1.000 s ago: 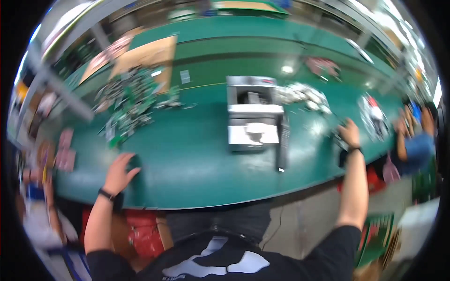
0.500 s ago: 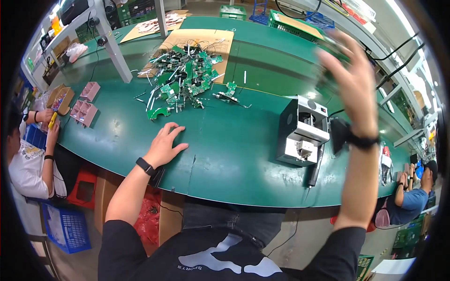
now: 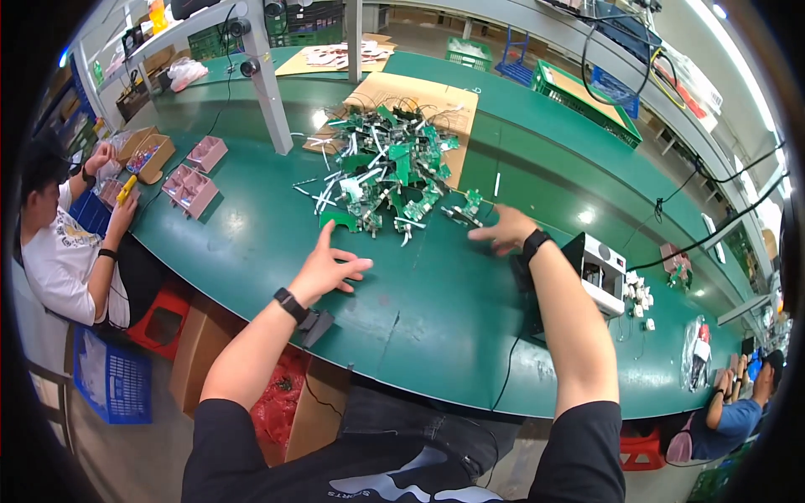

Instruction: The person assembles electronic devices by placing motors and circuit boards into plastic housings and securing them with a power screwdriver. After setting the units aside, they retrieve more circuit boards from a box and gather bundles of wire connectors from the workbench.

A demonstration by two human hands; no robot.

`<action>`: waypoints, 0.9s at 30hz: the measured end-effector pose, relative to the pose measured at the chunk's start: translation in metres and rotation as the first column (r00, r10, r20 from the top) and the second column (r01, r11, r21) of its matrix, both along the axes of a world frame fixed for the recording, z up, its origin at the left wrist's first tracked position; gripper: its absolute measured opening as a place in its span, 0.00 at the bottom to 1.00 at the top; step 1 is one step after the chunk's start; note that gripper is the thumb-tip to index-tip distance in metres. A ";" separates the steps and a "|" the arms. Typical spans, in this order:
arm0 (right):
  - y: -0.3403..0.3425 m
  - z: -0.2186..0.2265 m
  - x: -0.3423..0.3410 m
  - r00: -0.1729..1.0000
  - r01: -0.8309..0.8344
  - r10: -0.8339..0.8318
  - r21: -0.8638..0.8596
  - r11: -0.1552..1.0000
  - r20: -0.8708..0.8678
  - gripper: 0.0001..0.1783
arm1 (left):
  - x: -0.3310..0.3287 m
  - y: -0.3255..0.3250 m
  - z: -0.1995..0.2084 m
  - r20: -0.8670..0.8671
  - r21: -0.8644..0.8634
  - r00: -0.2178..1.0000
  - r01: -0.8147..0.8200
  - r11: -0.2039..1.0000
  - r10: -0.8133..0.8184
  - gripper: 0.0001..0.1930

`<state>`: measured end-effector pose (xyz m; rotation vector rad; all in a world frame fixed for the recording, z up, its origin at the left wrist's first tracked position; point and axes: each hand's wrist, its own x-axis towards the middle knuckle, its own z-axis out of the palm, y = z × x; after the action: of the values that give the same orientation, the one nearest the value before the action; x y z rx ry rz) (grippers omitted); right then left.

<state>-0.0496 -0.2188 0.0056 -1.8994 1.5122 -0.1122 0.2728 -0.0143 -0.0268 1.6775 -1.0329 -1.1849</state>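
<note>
A heap of green circuit boards (image 3: 402, 163) with white strips and thin wires lies in front of me. My left hand (image 3: 323, 272) hovers or rests at its near left edge, fingers spread and holding nothing. Its index fingertip points at a curved green board (image 3: 338, 220). My right hand (image 3: 509, 230) is open just right of a separate small circuit board (image 3: 470, 206), thumb and fingers apart; whether it touches that board, I cannot tell. Partly behind my right forearm stands a white and black bench machine (image 3: 602, 272).
Cardboard (image 3: 459, 105) lies under the heap's far part. Pink divided trays (image 3: 191, 191) stand at the left, near a co-worker holding a yellow tool (image 3: 127, 189). White small parts (image 3: 639, 295) and a plastic bag (image 3: 696, 356) lie right of the machine. A metal post (image 3: 267, 92) rises behind.
My right hand has come down and left from its raised place at the right to beside the small board. My left hand's index finger now stretches toward the heap. The whole view has shifted.
</note>
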 end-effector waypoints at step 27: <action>0.020 -0.063 0.166 0.938 -0.157 0.342 -0.803 0.575 0.062 0.25 | 0.084 -0.156 -0.044 0.774 -0.412 0.559 0.087 0.907 0.298 0.43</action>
<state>0.1166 -0.1990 -0.0572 -2.6637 1.0770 -0.9793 0.3567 -0.1706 -0.0711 1.9153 -1.5686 0.0424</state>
